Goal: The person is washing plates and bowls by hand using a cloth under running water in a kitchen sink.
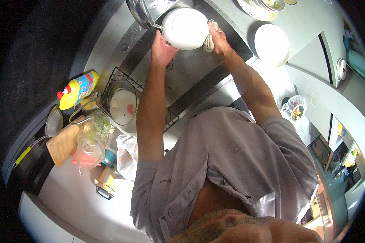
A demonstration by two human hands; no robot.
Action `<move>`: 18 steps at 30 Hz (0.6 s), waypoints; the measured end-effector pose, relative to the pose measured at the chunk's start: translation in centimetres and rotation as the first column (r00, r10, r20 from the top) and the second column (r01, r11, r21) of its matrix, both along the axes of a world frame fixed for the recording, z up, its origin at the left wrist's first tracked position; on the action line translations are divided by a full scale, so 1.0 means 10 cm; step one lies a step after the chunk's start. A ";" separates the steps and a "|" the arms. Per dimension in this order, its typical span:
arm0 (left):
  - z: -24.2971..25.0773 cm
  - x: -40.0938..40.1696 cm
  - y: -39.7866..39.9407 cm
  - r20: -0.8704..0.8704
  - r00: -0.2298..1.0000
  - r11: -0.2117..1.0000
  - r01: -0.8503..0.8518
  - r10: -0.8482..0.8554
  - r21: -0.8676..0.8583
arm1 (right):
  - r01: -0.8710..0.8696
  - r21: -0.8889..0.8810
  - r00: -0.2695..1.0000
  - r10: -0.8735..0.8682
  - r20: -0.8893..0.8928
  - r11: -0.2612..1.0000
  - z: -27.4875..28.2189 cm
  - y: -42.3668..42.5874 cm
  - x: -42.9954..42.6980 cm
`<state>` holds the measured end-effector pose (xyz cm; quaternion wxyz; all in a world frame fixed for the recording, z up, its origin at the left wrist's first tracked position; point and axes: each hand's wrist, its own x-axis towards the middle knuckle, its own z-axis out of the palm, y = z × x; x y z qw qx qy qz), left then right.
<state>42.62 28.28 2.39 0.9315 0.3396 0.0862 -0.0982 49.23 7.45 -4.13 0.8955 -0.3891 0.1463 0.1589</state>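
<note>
A white bowl point(186, 29), seemingly bottom up, is held above a stainless steel sink point(185, 73). My left hand point(164, 48) supports its lower left edge, fingers partly hidden beneath it. At the bowl's right side, my right hand point(219, 38) grips a wet-looking, pale cloth point(209, 44) against the rim. A thin stream of water runs from the metal faucet point(140, 13) onto the bowl's left edge.
Stacked dishes point(258, 9) and a white plate point(272, 45) are on the counter at right. Left of the sink are a wire rack point(118, 73), a yellow detergent bottle point(79, 89), a strainer point(54, 121), a wooden cutting board point(64, 142) and plastic bags point(92, 142).
</note>
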 end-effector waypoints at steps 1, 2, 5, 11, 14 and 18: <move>0.00 0.04 0.00 -0.001 1.000 1.000 -0.002 0.002 -0.001 | -0.002 -0.001 1.000 0.002 -0.001 1.000 0.01 -0.01 0.02; 0.00 0.08 -0.01 -0.041 0.999 0.999 -0.029 0.029 0.016 | -0.012 -0.010 1.000 0.012 0.028 1.000 0.02 -0.04 0.04; -0.13 0.18 0.00 -0.119 0.989 0.996 -0.082 0.086 0.039 | -0.019 0.007 0.995 0.018 0.094 1.000 0.08 -0.11 0.01; -0.47 0.26 0.06 -0.161 0.980 0.992 -0.102 0.114 0.080 | -0.170 0.151 0.980 0.150 0.133 0.974 0.18 -0.25 -0.07; -0.54 0.24 0.11 -0.133 0.990 0.997 -0.049 0.057 0.062 | -0.166 0.110 0.973 0.145 0.179 0.980 0.15 -0.29 -0.06; -0.25 0.06 -0.07 -0.243 0.968 0.822 0.089 0.062 0.562 | -0.106 0.096 0.979 0.086 0.186 0.990 0.11 -0.47 0.00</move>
